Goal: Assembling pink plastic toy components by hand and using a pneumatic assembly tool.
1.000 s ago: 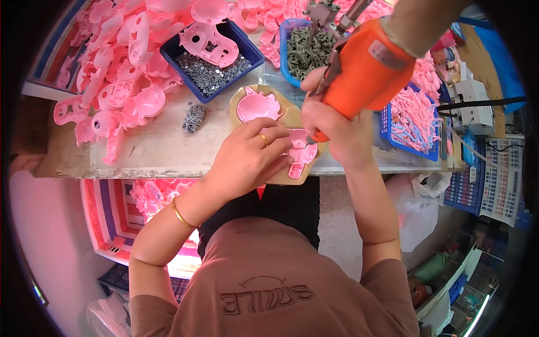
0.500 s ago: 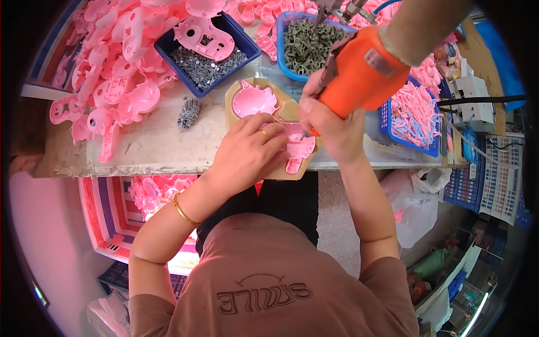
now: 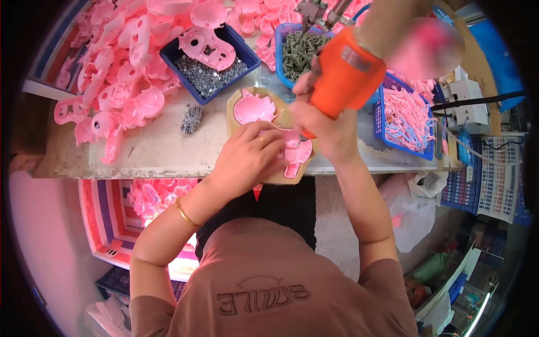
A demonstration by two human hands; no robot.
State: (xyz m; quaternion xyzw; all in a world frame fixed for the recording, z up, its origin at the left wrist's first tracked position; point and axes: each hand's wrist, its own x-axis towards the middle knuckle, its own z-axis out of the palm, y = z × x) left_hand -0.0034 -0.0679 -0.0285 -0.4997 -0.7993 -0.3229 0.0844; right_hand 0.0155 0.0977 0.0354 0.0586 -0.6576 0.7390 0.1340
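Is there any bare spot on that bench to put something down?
Bare bench top shows between the heap of pink plastic shells, the small clump of metal screws and the near edge. The back, with its blue trays, is crowded.
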